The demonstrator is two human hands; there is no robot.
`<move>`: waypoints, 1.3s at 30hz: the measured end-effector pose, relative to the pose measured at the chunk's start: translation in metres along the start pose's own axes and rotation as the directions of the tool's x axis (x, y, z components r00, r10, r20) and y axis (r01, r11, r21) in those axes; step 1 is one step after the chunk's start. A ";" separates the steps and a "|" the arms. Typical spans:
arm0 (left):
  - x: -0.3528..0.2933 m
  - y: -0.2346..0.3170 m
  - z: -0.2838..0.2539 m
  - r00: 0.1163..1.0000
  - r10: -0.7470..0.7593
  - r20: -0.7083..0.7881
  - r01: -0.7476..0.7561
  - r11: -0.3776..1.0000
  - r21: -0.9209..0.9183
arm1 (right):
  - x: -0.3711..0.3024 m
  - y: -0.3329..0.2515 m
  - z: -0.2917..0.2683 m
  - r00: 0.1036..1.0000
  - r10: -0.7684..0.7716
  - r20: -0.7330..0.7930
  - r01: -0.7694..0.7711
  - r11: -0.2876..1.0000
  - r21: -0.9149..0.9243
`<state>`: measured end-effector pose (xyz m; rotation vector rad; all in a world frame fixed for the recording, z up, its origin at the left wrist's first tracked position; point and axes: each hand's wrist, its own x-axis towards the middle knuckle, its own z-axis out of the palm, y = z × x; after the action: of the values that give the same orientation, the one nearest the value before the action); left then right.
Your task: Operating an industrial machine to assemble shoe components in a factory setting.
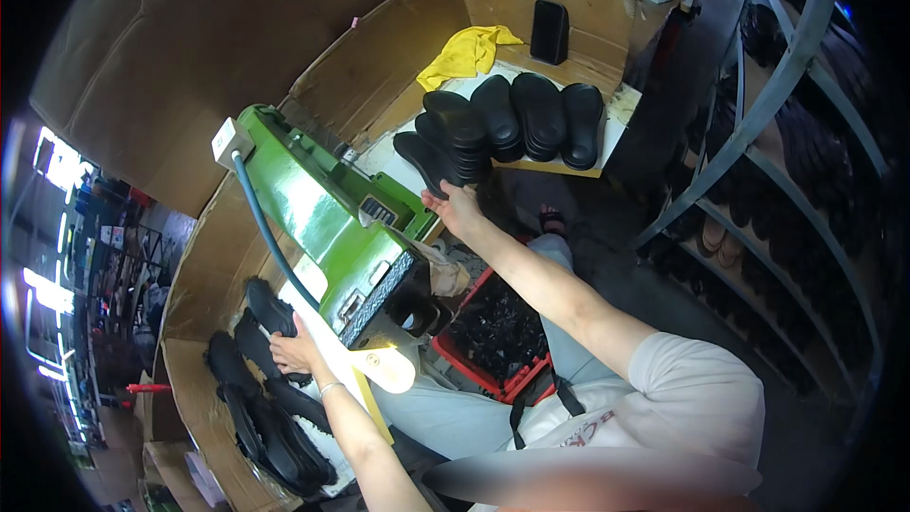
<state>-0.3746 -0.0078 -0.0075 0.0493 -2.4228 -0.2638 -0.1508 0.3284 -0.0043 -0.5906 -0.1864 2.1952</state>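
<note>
On the left, my left hand (299, 353) has its fingers and thumb closed about the lower end of a black shoe sole (267, 305). More black soles (284, 444) lie heaped beside and below it. My right hand (457, 209), reaching past the green machine, grips the near end of another black shoe sole (424, 157). That sole lies slanted at the left end of a row of stacked black soles (538, 112) on a white board. Part of my right fingers is hidden under the sole.
A green machine (318, 199) with a blue-grey cable stands between my arms. Below it, a red crate (507, 384) holds black scraps. Cardboard walls (379, 43) surround the work area. A yellow cloth (466, 55) and a phone-like black slab (549, 31) are behind the soles. Metal racks (758, 133) stand right.
</note>
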 end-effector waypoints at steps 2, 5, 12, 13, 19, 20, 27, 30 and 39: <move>0.004 0.000 -0.003 0.996 -0.021 0.082 0.024 0.999 -0.032 | -0.008 -0.005 0.003 0.997 -0.041 -0.061 0.037 0.997 -0.068; 0.002 0.007 -0.018 0.998 -0.059 0.035 0.064 0.989 -0.133 | -0.018 -0.019 -0.001 0.998 -0.029 -0.064 0.005 0.942 -0.336; -0.028 -0.060 -0.092 0.984 0.058 -0.168 -0.162 0.678 -0.717 | -0.088 -0.034 -0.008 0.952 0.140 0.273 0.244 0.189 -0.951; -0.038 -0.053 -0.117 0.986 0.090 -0.139 -0.165 0.582 -0.796 | -0.095 -0.035 -0.033 0.972 0.034 0.233 0.184 0.504 -0.844; -0.105 -0.062 -0.232 0.947 0.301 0.116 0.044 0.236 -0.971 | -0.166 -0.020 -0.082 0.851 0.368 0.376 -0.121 0.832 -0.541; -0.115 -0.073 -0.233 0.936 0.315 0.154 0.077 0.244 -0.967 | -0.174 -0.008 -0.084 0.809 0.339 0.480 0.059 0.766 -0.640; -0.145 -0.071 -0.230 0.851 0.424 0.309 0.364 -0.053 -0.930 | -0.228 0.020 -0.125 0.605 0.441 0.663 0.737 0.004 -0.676; -0.155 -0.056 -0.216 0.777 0.549 0.306 0.427 -0.103 -0.898 | -0.230 -0.009 -0.177 0.750 0.543 0.377 0.586 -0.284 -0.759; -0.217 0.046 -0.224 0.405 0.816 0.413 0.913 -0.382 -0.142 | -0.282 -0.053 -0.143 0.820 0.570 0.040 -0.289 0.473 -0.832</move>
<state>-0.0630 0.0202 0.0289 -0.9079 -1.1604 -3.7515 0.1065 0.1373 -0.0134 -0.8265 -1.4285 2.6435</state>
